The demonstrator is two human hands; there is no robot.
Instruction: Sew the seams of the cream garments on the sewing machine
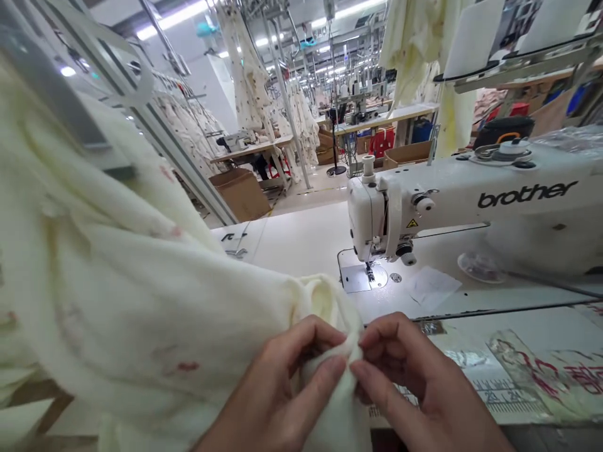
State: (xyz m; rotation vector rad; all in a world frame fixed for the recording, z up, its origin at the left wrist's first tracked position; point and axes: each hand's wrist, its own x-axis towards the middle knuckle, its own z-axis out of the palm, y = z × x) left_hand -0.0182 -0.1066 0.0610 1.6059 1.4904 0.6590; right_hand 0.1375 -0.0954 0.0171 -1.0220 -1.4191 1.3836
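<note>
A pale cream garment [211,314] with small reddish prints hangs down from the upper left and drapes over the table's front edge. My left hand [287,370] pinches a folded edge of this cloth between thumb and forefinger. Close beside it, my right hand [414,376] grips the same edge, the fingertips of both hands nearly meeting. Just beyond the hands stands a white sewing machine [443,201], its lit needle and presser foot [370,271] over the metal plate. No cloth lies under the foot. The lower part of the garment is hidden behind my hands.
A small white scrap [434,287] and a round clear dish [480,267] lie right of the needle. Small dark tools [235,245] rest on the table's left. A metal frame post [188,157] rises at left. Thread cones [473,37] stand above; a cardboard box [241,193] sits behind.
</note>
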